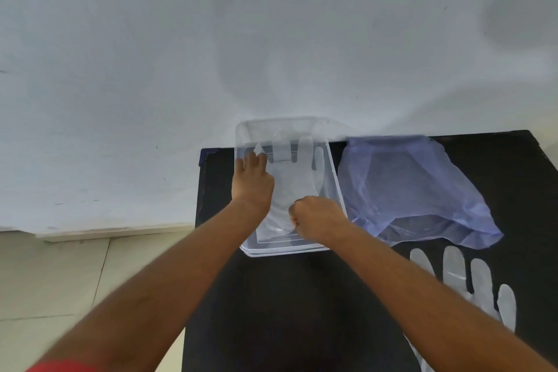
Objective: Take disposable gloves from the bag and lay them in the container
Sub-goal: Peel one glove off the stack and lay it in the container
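Observation:
A clear plastic container point(333, 178) stands on a black table at its far left. Inside it a translucent disposable glove point(297, 175) lies flat, fingers pointing away from me. My left hand point(252, 181) rests on the glove's left finger side by the container's left wall, fingers spread. My right hand point(317, 216) is closed on the glove's cuff end at the container's near right. A pale blue plastic bag point(413, 187) lies crumpled to the right of the container. Another translucent glove point(471, 278) lies flat on the table in front of the bag, partly hidden by my right forearm.
The black table point(287, 296) ends just left of the container and stands against a white wall point(211, 39). Pale floor tiles point(60, 281) show at the lower left.

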